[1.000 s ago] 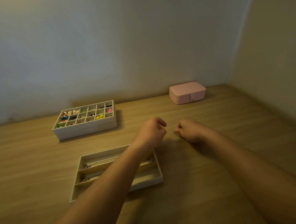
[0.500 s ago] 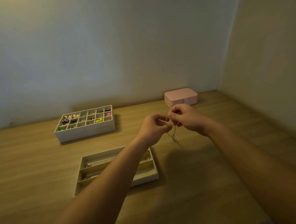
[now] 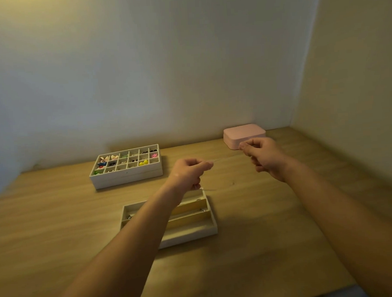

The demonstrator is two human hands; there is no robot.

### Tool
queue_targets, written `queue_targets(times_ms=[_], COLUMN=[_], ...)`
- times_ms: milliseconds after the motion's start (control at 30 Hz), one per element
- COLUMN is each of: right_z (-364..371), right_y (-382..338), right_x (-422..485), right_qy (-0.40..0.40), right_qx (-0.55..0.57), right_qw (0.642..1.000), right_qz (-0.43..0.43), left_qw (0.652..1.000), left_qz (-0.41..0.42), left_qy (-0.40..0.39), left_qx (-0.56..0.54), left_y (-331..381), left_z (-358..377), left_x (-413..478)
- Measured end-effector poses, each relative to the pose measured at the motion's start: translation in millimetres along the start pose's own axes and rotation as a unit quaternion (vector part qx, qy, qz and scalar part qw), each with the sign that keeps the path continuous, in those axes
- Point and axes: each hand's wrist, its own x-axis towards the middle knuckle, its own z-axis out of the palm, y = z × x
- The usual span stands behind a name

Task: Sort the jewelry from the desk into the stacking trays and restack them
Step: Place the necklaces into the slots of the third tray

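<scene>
We pinch one chain (image 3: 220,159) between curled left hand (image 3: 189,173) and right hand (image 3: 265,159); stack (image 3: 126,176) far-left, one tray (image 3: 191,237) near, wide desk (image 3: 263,235) right.

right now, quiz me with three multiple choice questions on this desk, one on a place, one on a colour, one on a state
1. Where does the grid tray sit relative to the slotted tray?
A. farther back and to the left
B. stacked on top of it
C. nearer and to the right

2. What colour is the closed box?
A. black
B. pink
C. green

3. What are the left hand and right hand doing?
A. lying flat on the desk
B. lifting the slotted tray
C. pinching a thin chain stretched between them

Answers:
1 A, it stands nearer the wall, apart from the slotted tray.
2 B, its lid and sides are pale pink.
3 C, both hands are raised with curled fingers and the chain runs taut between them.
</scene>
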Motion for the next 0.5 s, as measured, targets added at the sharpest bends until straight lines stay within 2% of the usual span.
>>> queue_targets(times_ms=[100, 233, 333, 433, 500], right_z=[0, 4, 9, 22, 36], right_y=[1, -1, -9, -19, -25], right_x=[-1, -6, -15, -22, -25], right_qy=[0.021, -0.025, -0.132, -0.247, -0.275], right_qx=[-0.021, -0.032, -0.114, -0.214, -0.206], right_qw=[1.0, 0.999, 0.984, 0.943, 0.937], right_qz=[-0.009, -0.004, 0.023, 0.061, 0.065], left_qw=[1.0, 0.999, 0.997, 0.996, 0.997], left_qz=[-0.002, 0.002, 0.005, 0.019, 0.036], left_qy=[-0.004, 0.008, 0.007, -0.002, -0.013], left_qx=[-0.018, -0.051, -0.075, -0.082, -0.074], left_y=[3, 8, 11, 15, 18], left_z=[-9, -17, -23, -29, -34], left_x=[-6, -12, -16, -21, -25])
